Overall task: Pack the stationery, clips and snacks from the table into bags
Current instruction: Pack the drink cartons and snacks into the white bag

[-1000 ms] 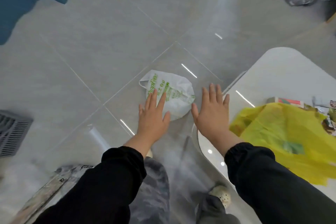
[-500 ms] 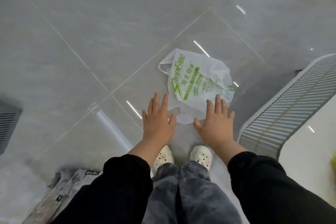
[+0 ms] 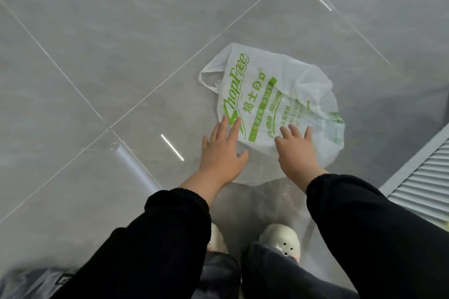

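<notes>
A thin white plastic bag [image 3: 279, 94] lies crumpled on the floor [image 3: 121, 31], a little right of the frame's centre. Its film is soft and wrinkled, slightly see-through, printed with green lettering and green bands. One handle loop [image 3: 206, 77] sticks out at its upper left, and its lower edge is rounded.

The floor is large grey glossy tiles with faint marbling. Thin pale grout lines cross it diagonally, and short bright streaks of light reflect off it.

Both hands reach down from the bottom of the frame in black sleeves [image 3: 170, 238] with gathered cuffs. The left hand [image 3: 222, 155] is released, palm down, fingers straight and slightly spread. Its fingertips overlap the bag's lower left edge in the picture. The right hand [image 3: 297, 153] is also released, fingers spread and lightly bent, over the bag's lower part. Neither hand grips anything. I cannot tell whether either touches the film or hovers above it.

Below the hands, at bottom centre, are cream perforated clogs [image 3: 281, 238] and mottled grey trousers [image 3: 279, 274].

At the right edge runs a pale grey louvred grille [image 3: 422, 182] with fine parallel slats, apart from the bag. A blurred grey object [image 3: 31, 281] fills the lower left corner.
</notes>
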The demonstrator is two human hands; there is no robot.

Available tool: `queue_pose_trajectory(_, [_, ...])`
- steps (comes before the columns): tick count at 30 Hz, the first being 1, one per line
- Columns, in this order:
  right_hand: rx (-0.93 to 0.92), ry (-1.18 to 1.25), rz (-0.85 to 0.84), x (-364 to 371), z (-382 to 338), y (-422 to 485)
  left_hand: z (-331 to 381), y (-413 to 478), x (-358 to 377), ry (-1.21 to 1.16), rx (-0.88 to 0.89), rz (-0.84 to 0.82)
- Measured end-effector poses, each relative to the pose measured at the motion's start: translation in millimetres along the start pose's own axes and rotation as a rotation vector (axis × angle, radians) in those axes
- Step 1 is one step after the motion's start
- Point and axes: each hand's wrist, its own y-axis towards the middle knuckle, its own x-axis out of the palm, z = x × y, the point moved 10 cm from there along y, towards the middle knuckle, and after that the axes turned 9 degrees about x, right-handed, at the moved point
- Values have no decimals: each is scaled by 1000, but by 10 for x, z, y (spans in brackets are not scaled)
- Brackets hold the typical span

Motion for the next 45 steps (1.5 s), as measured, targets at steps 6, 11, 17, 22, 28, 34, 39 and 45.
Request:
queue_pose_trajectory(6, [-50,332,223,-886,145,-598,385,-429,-461,34,52,-25])
queue_pose_trajectory(11, [-87,545,240,-1908,419,-1473,933,-1126,-1311,116,63,-16])
queue_pose_trajectory(17, [-217,659,258,-2968,733,-2605,1873,-1915,-2270,169,162,-2])
queue_pose_trajectory(22, [-207,704,289,-3453,1018,-3426,2394,-2484,-2556,261,245,-48])
queue_pose_trajectory(28, [44,805,506,-3639,1477,-4224,2858,-3153,-2747,92,279,51])
queue_pose_trajectory(34, [144,742,493,-3318,1778,-4824,3180,-3545,-2519,-36,190,-44])
queue_pose_trajectory(39, [215,730,365,-3037,2286,-5170,3876,-3720,-2086,-21,180,-273])
queue_pose_trajectory(45, [272,811,343,-2596,3370,-5629,4924,-3873,-1214,-160,82,-492])
